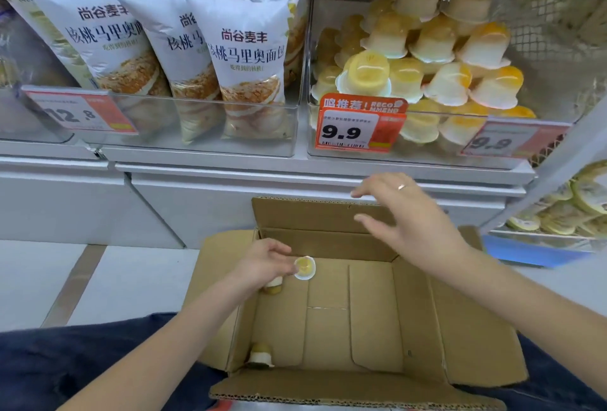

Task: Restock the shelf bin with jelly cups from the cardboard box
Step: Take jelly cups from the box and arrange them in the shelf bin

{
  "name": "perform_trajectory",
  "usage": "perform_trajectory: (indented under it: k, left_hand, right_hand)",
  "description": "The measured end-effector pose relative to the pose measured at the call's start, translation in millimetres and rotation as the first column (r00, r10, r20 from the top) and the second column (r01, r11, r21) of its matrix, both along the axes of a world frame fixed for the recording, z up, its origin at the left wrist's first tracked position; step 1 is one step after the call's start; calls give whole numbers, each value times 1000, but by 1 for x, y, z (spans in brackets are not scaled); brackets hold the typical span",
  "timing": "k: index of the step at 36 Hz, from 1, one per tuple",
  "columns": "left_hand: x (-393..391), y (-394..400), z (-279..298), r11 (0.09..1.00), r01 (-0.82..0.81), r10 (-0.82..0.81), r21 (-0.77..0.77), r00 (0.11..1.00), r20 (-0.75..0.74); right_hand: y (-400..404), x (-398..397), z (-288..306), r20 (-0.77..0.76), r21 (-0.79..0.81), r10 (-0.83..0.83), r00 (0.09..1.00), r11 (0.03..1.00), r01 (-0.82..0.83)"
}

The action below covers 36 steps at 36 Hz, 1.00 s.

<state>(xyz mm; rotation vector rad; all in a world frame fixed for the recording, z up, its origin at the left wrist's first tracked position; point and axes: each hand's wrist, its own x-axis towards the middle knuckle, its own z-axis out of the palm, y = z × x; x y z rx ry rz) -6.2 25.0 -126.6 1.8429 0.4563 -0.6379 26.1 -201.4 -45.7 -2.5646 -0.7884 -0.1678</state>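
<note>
The left hand (262,263) is pinching a small yellow jelly cup (304,268) inside the nearly empty brown cardboard box (427,328). The right hand (407,217) hovers open, holding nothing. Next, I think, the cup must be lifted up into the clear plastic shelf bin (427,154).

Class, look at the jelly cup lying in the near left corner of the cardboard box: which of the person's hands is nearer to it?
Left. The left hand is down inside the box, pinching another cup, just beyond the corner cup. The right hand hovers open above the box's far wall, towards the opposite corner.
</note>
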Motion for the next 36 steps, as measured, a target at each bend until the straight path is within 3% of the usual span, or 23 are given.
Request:
perform_trajectory:
  k: [4,7,9,13,17,21,25,29,32,36]
  left_hand:
    - [11,-2,-44,985,53,-63,163,996,58]
    - [20,-5,-79,903,189,-229,385,971,60]
    - [26,-6,-102,785,331,-387,524,922,-4]
    - [37,-11,-143,422,586,-635,692,736,-236]
    - [52,-11,-179,185,669,-668,720,623,-407]
    - [66,-7,-209,-57,705,-692,707,483,-537]
    - [79,-7,-216,-220,669,-718,710,381,-582]
    - [83,-6,-217,-261,666,-731,699,336,-593]
    - [79,-7,-219,-196,712,-713,674,369,-596]
    - [72,-10,-208,-67,727,-693,684,459,-556]
  right_hand:
    - [1,0,-74,-311,-175,-3,950,983,-54]
    - [7,5,-126,-484,-250,-68,872,966,-64]
    - [15,10,-157,-562,-265,-89,822,961,-77]
    - [37,22,-207,-664,-336,-141,734,934,-125]
    - [59,34,-252,-695,-375,-147,704,910,-180]
    - [72,47,-279,-667,-447,-143,732,862,-239]
    - [76,49,-299,-663,-450,-125,738,854,-260]
    - [74,42,-300,-672,-434,-150,725,873,-222]
    - [62,29,-306,-721,-382,-198,664,913,-143]
    - [39,7,-314,-833,-161,-230,504,971,177]
